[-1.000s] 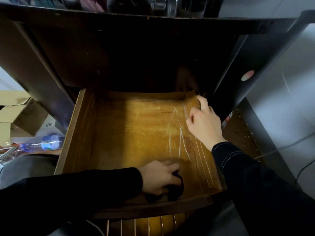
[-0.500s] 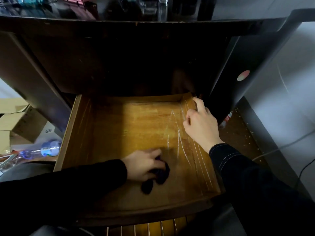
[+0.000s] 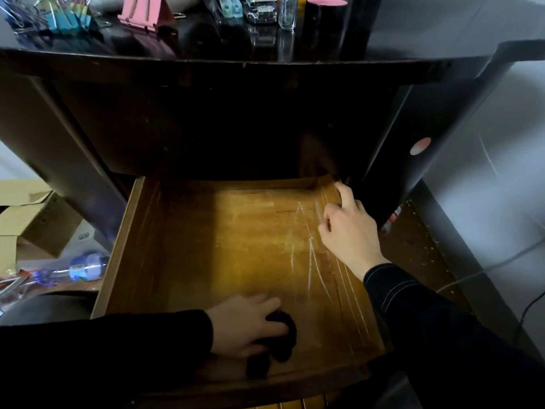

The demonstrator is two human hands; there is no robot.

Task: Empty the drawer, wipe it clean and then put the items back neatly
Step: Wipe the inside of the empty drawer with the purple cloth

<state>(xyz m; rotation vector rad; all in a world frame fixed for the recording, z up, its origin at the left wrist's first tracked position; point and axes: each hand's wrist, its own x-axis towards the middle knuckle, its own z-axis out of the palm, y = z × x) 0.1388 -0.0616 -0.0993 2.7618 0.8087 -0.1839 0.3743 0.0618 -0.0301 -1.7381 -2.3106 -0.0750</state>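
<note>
The wooden drawer (image 3: 118,252) is pulled out and nothing lies on its yellow-brown bottom except a dark cloth (image 3: 284,342). My left hand (image 3: 244,326) grips that crumpled cloth and presses it on the bottom near the front edge, a little right of centre. My right hand (image 3: 351,231) holds the drawer's right wall near the back corner, index finger stretched along the rim and the other fingers curled inside. Pale scratch streaks run along the bottom beside that wall.
On the dark desk top above stand coloured binder clips (image 3: 67,19), a pink clip (image 3: 144,13), a small glass bottle (image 3: 287,11) and a black cup (image 3: 324,22). On the floor at left are cardboard boxes (image 3: 29,219) and a plastic bottle (image 3: 82,267). A cable (image 3: 486,270) runs at right.
My left hand slid the cloth from the front right to the left, then back toward the front edge. My right hand stayed on the right wall. The view tilted up, showing the desk top.
</note>
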